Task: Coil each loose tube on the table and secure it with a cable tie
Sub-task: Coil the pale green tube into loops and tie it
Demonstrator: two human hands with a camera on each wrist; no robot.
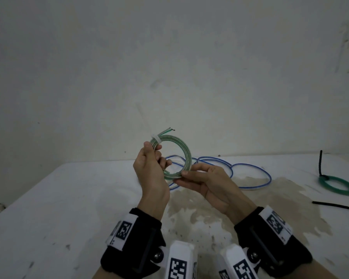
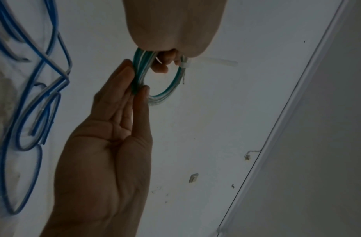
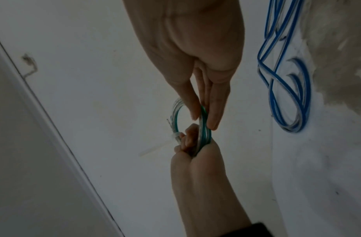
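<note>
Up above the bench (image 1: 48,208), I've got the green-striped clear tube coil (image 1: 181,154) raised between both hands. My left hand (image 1: 151,174) grips the coil's left side, fingers curled round the strands just under the white cable tie (image 1: 156,140) — the tie wraps the bundle near the top, and its tail sticks out sideways in the wrist views. My right hand (image 1: 208,182) pinches the coil's lower edge between thumb and straight fingers. Two cut tube ends poke out past the tie. Down on the bench behind the coil, the blue-striped tube (image 1: 248,174) sprawls in loose loops. Off to the right lies a green coil (image 1: 338,185), black cable tie (image 1: 320,164) standing up from it — and a black tube (image 1: 338,206) near the edge.
</note>
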